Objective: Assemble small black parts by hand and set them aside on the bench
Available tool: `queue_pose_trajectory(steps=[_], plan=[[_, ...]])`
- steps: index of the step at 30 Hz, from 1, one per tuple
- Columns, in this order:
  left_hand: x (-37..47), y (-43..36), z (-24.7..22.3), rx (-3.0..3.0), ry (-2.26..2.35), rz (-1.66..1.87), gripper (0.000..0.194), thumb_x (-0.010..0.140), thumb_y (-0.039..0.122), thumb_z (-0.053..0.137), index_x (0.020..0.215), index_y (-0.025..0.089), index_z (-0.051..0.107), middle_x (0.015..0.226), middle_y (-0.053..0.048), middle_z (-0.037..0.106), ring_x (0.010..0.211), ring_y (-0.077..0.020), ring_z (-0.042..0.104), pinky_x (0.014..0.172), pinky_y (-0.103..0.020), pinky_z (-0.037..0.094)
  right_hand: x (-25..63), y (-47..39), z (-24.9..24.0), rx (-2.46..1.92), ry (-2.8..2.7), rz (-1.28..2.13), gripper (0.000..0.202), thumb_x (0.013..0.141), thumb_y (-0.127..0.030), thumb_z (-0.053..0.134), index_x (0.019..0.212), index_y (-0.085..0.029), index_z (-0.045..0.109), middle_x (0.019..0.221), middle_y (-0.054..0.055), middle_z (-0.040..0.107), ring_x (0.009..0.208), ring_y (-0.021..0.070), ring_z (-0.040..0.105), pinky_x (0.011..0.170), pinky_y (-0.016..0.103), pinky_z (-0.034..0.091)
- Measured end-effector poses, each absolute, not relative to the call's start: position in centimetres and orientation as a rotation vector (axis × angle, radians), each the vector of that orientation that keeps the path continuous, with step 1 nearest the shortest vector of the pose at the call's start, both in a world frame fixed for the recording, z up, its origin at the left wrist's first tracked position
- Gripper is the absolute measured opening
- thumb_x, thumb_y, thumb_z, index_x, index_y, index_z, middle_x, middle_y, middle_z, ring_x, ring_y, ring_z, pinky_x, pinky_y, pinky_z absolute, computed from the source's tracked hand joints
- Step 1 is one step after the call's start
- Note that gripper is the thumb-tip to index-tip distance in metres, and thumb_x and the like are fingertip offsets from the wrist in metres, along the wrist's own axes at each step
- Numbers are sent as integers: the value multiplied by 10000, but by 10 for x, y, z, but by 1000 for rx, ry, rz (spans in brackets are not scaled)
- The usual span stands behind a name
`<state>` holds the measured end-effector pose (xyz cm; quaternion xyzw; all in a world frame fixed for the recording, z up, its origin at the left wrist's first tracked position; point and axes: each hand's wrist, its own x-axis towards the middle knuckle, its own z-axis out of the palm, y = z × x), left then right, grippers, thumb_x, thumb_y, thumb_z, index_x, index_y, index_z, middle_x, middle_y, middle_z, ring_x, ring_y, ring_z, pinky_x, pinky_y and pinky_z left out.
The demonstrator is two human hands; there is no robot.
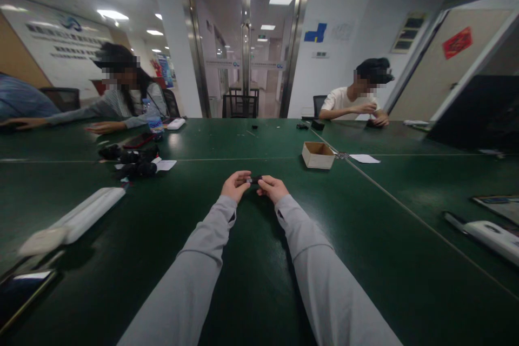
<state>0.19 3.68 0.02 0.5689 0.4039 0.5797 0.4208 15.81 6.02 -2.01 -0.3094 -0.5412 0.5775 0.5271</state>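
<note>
A small black object (254, 180) is held between my two hands above the green table (251, 259). My left hand (235, 186) pinches its left end between thumb and fingers. On the other side, the fingers of my right hand (273, 188) close on its right end. The object is too small to make out in detail. Beyond my right hand stands an open cardboard box (318, 160).
Left lie several black objects (140, 169), a white case (95, 213) and a phone (26, 292). A bottle (153, 119) stands near a person at the far left; another person sits far right. Papers (365, 158) lie beside the box. A white device (492, 235) lies right.
</note>
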Motion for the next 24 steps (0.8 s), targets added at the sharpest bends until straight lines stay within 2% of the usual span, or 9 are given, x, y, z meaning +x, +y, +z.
queue_pose_trajectory(steps=[3, 6, 10, 16, 22, 24], plan=[[1, 39, -2, 1402, 1059, 1441, 328, 596, 140, 624, 923, 143, 590, 906, -70, 622, 874, -164, 576, 820, -322, 455, 158, 58, -17, -748, -1316, 1364, 410, 539, -458, 757, 760, -125, 665, 954, 67, 522, 515, 83, 539, 474, 238, 485], [2, 39, -3, 1366, 1087, 1410, 329, 618, 183, 611, 944, 152, 579, 792, -39, 602, 723, -134, 569, 678, -267, 470, 158, 54, -11, -776, -1351, 1341, 412, 528, -465, 756, 743, -124, 668, 964, 70, 520, 517, 83, 535, 473, 238, 483], [5, 38, -4, 1381, 1116, 1415, 285, 704, 227, 520, 977, 158, 561, 651, 7, 536, 555, -88, 498, 547, -207, 421, 156, 48, -2, -806, -1401, 1317, 419, 515, -474, 752, 726, -122, 669, 971, 69, 516, 517, 76, 525, 487, 243, 487], [12, 34, -2, 1492, 1404, 1414, 261, 817, 291, 368, 882, 184, 597, 589, 13, 500, 482, -78, 442, 474, -186, 352, 155, 45, 1, -795, -1447, 1344, 383, 520, -448, 761, 712, -128, 675, 988, 61, 502, 533, 73, 530, 518, 247, 492], [15, 29, 3, 1410, 1394, 1415, 304, 820, 373, 360, 853, 177, 590, 491, 30, 444, 413, -78, 400, 415, -178, 307, 156, 47, -1, -782, -1440, 1353, 388, 533, -455, 755, 744, -138, 681, 998, 62, 515, 537, 72, 524, 513, 243, 491], [15, 28, 4, 1399, 1379, 1410, 262, 801, 343, 391, 899, 189, 580, 536, 28, 472, 434, -77, 422, 420, -174, 325, 156, 49, -4, -780, -1415, 1345, 396, 540, -465, 749, 748, -136, 677, 1002, 66, 520, 530, 72, 519, 498, 239, 486]])
